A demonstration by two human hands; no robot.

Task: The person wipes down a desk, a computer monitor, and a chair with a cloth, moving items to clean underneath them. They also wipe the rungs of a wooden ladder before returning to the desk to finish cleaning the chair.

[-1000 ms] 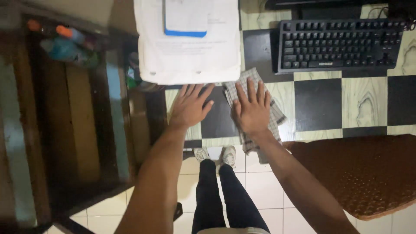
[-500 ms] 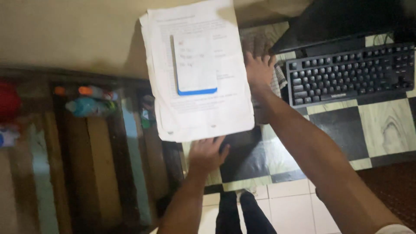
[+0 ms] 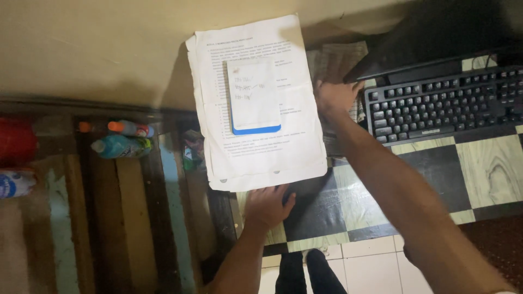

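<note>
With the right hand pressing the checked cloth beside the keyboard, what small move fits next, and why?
Probably sweep the right hand and checked cloth back toward the table's near edge: the cloth lies against the far wall, hemmed between the paper stack and keyboard.

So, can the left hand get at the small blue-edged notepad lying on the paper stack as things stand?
Probably yes. The left hand rests flat at the near edge of the paper stack, and the notepad lies uncovered on top with nothing between them.
</note>
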